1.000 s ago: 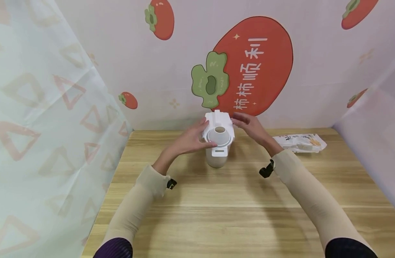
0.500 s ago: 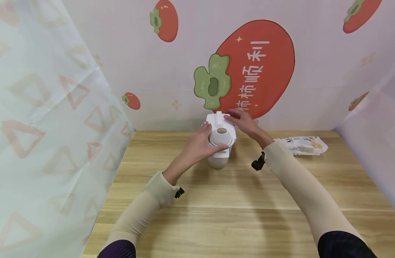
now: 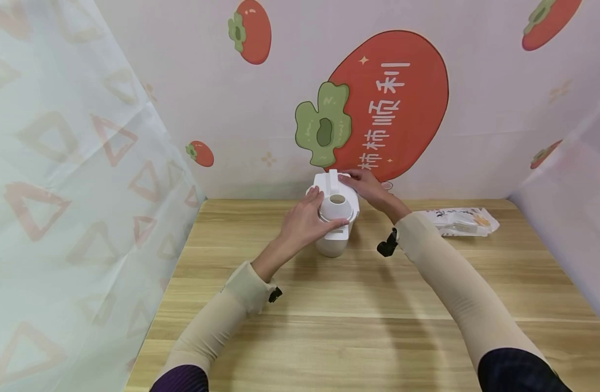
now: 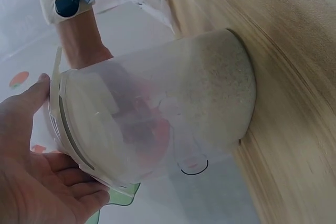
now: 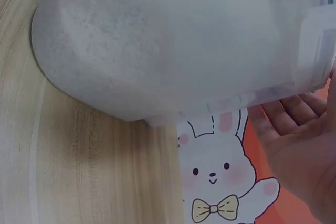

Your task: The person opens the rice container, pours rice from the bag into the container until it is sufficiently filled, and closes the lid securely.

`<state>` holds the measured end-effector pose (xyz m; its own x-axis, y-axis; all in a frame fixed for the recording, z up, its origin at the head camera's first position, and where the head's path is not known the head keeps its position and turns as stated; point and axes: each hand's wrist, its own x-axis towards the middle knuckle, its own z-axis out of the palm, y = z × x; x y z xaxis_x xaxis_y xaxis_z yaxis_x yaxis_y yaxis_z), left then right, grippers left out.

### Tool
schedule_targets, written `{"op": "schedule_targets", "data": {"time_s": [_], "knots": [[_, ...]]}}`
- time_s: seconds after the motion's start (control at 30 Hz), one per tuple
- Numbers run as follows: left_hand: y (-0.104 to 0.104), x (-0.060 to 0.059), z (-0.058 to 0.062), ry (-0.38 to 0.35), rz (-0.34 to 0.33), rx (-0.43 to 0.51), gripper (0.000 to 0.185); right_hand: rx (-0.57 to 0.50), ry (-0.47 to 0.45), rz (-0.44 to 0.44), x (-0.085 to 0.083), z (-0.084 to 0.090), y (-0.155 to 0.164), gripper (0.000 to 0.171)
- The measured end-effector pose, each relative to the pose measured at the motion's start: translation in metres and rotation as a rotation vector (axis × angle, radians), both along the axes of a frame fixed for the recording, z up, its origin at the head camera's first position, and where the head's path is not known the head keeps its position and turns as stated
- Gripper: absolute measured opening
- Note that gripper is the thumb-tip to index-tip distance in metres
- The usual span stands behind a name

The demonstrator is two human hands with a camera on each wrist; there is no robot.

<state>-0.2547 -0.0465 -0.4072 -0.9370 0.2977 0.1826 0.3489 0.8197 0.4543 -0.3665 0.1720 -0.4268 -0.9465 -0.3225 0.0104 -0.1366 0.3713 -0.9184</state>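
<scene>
A translucent rice storage container (image 3: 331, 248) stands upright on the wooden table near the back wall. Pale grains fill its lower part in the left wrist view. On top is a white lid (image 3: 323, 179) with a raised round spout and a flip bar. My left hand (image 3: 301, 222) grips the lid's left side, thumb across its front and fingers along the edge. At the lid's far right corner, my right hand (image 3: 368, 188) holds the rim, thumb on top and fingers curled beneath in the right wrist view (image 5: 304, 150).
A white printed plastic packet (image 3: 461, 221) lies on the table (image 3: 339, 337) to the right. A patterned backdrop wall (image 3: 261, 120) rises close behind the container, and another sheet (image 3: 84, 218) borders the left side.
My right hand has come in from beside the container onto the lid's far right corner. The left hand has shifted slightly right, its thumb farther across the front. The container stays in place.
</scene>
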Motion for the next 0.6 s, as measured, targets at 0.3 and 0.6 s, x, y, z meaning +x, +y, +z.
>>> {"op": "schedule_targets", "data": {"time_s": [0.3, 0.6], "knots": [[-0.005, -0.007, -0.001, 0.011, -0.052, 0.022, 0.092, 0.003, -0.035, -0.020, 0.007, 0.005, 0.002, 0.052], [-0.025, -0.023, -0.003, -0.050, -0.190, 0.122, 0.097, -0.077, -0.043, -0.048, 0.017, 0.004, 0.008, 0.054]]}}
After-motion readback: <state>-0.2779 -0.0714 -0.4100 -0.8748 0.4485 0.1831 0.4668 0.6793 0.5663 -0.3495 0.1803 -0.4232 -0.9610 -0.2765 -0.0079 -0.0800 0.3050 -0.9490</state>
